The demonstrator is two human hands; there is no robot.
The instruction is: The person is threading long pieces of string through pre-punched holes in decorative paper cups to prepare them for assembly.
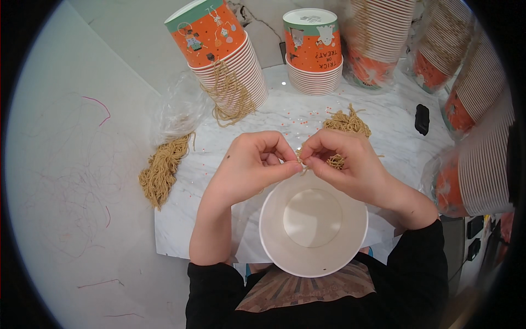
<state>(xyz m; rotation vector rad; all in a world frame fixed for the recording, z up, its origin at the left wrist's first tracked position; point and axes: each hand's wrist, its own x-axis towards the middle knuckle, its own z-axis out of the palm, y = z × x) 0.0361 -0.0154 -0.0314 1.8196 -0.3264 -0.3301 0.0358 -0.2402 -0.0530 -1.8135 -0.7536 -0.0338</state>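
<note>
A white paper bucket [274,236] stands open-side up close to my body, its inside facing me. At its far rim, my left hand [252,164] pinches a thin tan cord [304,171] between thumb and forefinger. My right hand [350,162] is closed in a pinch on the same cord, its fingertips almost touching the left ones. Part of the cord is hidden behind my fingers, so I cannot tell whether it is knotted. Just beyond my right hand lies a loose heap of tan cord [346,123].
Upside-down stacks of orange and green paper buckets [205,35] [312,44] stand at the back. Plastic-wrapped stacks [476,88] line the right side. A long cord bundle [161,172] hangs over the left edge of the marbled table [181,230]. A small black object [422,119] lies at right.
</note>
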